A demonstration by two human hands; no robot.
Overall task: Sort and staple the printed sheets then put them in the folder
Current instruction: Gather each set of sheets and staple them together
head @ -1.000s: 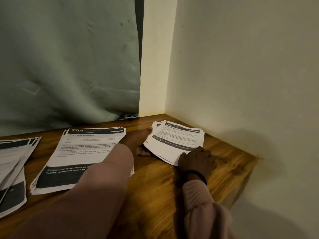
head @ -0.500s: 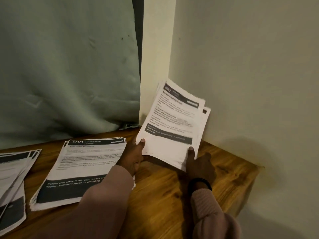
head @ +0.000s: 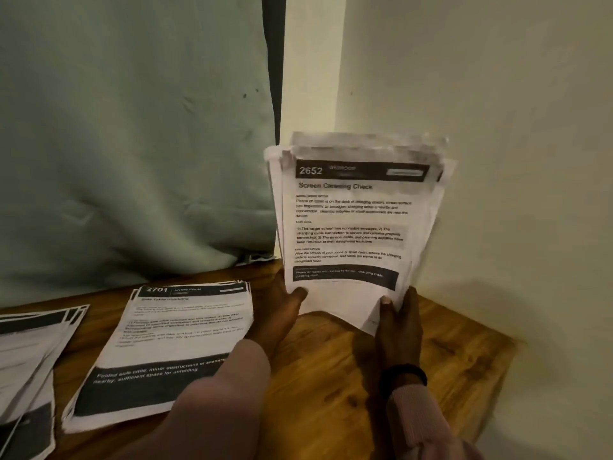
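A stack of printed sheets headed "2652 Screen Cleaning Check" [head: 355, 224] stands upright above the far right corner of the wooden table [head: 335, 376]. My left hand [head: 282, 313] grips its lower left edge, thumb on the front. My right hand [head: 398, 323] grips the lower right edge, thumb on the front too. The sheets' top edges are uneven and blurred. A second pile headed "2701" [head: 166, 350] lies flat on the table to the left. A third pile [head: 26, 366] lies at the far left, partly cut off. No stapler or folder is in view.
A pale green curtain [head: 132, 144] hangs behind the table. A cream wall [head: 481, 161] closes the right side, forming a corner just behind the held sheets. The table's right edge [head: 497, 386] ends near the wall.
The "2652" stack was lying flat in the corner. Both hands took hold of it and lifted it, and it now stands upright, straighter and higher than half a second ago.
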